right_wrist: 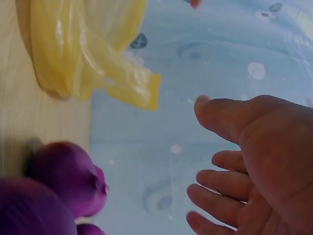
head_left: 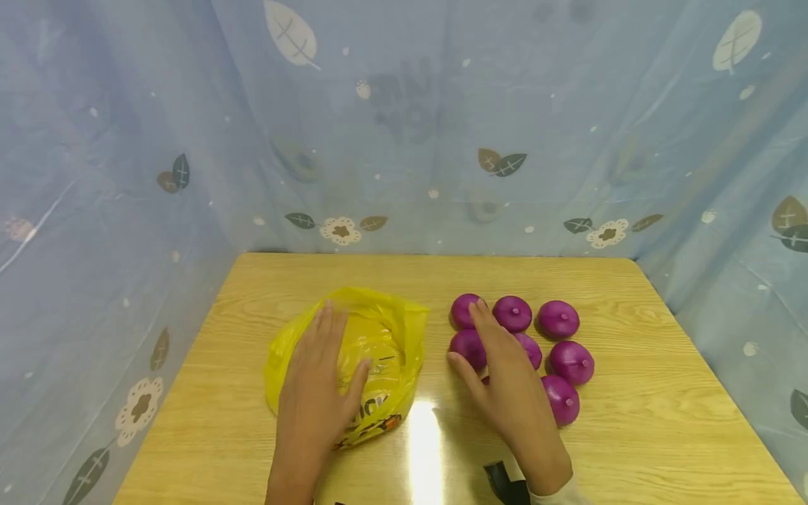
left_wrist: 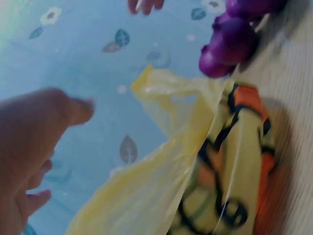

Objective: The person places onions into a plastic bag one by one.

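A yellow plastic bag [head_left: 372, 337] with dark lettering sits on the left half of the table, its mouth spread upward. Above its left side hovers my left hand [head_left: 315, 379], fingers extended and holding nothing; the left wrist view has the bag [left_wrist: 146, 191] beside the thumb. On the right lie several purple onions [head_left: 571, 362], grouped in loose rows. My right hand [head_left: 514, 379] is over the group's left part, fingers stretched out, hiding some onions. In the right wrist view its palm is bare, apart from the onions [right_wrist: 63, 176] and the bag.
The wooden table [head_left: 644, 421] has a glare streak between bag and onions. Behind and at both sides hangs a blue patterned curtain [head_left: 429, 140]. A small black object [head_left: 505, 484] shows by my right wrist.
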Demonstrator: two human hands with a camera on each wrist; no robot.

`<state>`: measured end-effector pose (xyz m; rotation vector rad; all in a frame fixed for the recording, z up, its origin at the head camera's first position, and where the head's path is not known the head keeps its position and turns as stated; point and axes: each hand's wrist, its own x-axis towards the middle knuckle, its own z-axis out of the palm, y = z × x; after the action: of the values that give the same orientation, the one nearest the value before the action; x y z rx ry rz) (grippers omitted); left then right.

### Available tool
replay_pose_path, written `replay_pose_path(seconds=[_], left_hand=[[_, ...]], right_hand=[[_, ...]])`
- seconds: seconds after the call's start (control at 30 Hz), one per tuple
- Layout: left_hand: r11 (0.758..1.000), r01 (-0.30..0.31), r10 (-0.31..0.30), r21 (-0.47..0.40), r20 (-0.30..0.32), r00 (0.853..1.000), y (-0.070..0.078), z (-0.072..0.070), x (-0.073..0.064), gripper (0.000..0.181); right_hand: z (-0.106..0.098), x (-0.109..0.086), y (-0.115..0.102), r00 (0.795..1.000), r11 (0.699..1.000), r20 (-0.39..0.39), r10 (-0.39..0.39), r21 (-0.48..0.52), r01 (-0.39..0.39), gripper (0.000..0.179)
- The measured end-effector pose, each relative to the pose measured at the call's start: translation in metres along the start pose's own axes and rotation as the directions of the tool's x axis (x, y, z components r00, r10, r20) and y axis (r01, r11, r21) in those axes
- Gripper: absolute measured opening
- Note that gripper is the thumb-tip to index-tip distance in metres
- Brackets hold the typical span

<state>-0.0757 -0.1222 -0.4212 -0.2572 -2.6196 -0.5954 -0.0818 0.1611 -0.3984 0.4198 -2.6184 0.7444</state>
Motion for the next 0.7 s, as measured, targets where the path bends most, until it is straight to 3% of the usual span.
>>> replay_pose_path(seconds=[0.13,0.23,0.4,0.57,0.7], left_hand=[[0.994,0.098,-0.099,-0.040,-0.036,0.994,-0.016,-0.008,-0.001,0.077],[0.981,0.187,-0.189,-0.054,-0.029,0.982,-0.028,-0.015,-0.003,0.079],[0.947,0.312,-0.307,-0.078,0.060,0.950,-0.045,-0.020,-0.008,0.085],[0.925,0.372,-0.357,-0.079,0.159,0.921,-0.051,-0.018,-0.009,0.078],[0.921,0.381,-0.359,-0.085,0.202,0.911,-0.051,-0.014,-0.009,0.066]], right_hand=[[-0.014,-0.004,0.008,0.998,0.998,0.017,0.059,0.034,-0.059,0.078],[-0.025,-0.010,0.017,0.993,0.992,0.020,0.119,0.046,-0.120,0.075],[-0.038,-0.021,0.042,0.980,0.980,0.008,0.198,0.003,-0.198,0.069],[-0.049,-0.032,0.065,0.969,0.969,0.020,0.246,-0.030,-0.245,0.064],[-0.052,-0.045,0.079,0.968,0.969,0.031,0.247,-0.015,-0.247,0.059]])
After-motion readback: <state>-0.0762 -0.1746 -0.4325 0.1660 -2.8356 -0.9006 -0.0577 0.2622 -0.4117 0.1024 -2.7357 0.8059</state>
